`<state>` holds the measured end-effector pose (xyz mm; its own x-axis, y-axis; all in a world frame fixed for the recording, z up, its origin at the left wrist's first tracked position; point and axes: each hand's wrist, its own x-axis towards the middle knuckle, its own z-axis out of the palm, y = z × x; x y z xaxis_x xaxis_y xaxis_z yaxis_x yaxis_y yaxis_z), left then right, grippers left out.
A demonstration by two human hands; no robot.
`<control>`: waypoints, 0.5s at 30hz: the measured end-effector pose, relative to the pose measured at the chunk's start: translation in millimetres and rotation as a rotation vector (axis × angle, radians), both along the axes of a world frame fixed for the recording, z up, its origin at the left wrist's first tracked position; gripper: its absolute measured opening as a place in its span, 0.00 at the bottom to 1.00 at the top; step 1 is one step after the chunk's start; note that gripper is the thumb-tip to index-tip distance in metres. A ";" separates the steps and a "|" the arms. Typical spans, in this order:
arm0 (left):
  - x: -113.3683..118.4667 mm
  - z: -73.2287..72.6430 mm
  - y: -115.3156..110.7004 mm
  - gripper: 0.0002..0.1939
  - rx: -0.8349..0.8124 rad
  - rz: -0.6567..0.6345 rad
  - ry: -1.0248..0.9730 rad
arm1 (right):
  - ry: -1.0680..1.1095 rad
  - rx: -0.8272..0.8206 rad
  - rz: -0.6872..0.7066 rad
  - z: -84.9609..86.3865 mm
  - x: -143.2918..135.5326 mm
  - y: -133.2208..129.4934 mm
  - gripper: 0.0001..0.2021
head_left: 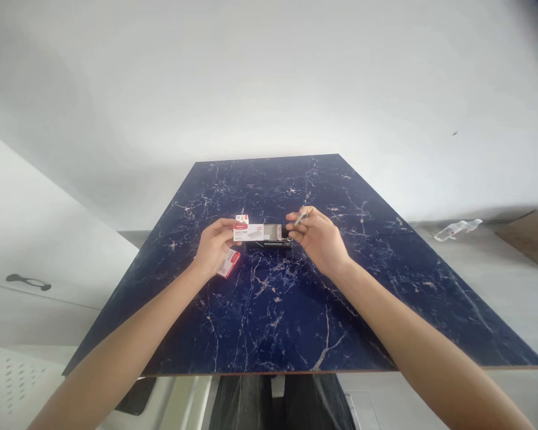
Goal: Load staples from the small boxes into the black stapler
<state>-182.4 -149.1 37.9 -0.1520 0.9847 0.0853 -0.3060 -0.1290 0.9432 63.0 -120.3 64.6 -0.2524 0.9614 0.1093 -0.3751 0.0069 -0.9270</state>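
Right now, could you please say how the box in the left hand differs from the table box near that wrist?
The held box is in the grip of the left hand; the table box lies on the tabletop. The held box runs level across the view; the table box slants. The held box shows most of its front; the table box is partly hidden by the hand. Both are white and red.

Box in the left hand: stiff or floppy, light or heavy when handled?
Probably light: the left hand holds the box by one end. Likely fairly stiff: its faces look flat, edges straight. Its tray might slide out if tilted, as it juts from the other end.
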 end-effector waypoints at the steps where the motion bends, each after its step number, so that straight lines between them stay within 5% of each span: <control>1: 0.1 -0.2 0.0 0.09 -0.006 -0.001 0.001 | 0.061 -0.062 0.055 1.9 0.4 -0.8 0.09; 6: -1.5 -4.5 1.5 0.09 -0.021 0.015 -0.027 | -0.039 -0.162 0.280 0.0 -5.3 -7.1 0.08; 15: 3.1 -1.6 -3.3 0.11 -0.041 -0.021 -0.090 | -0.153 -0.066 0.087 -15.8 -15.6 -4.9 0.17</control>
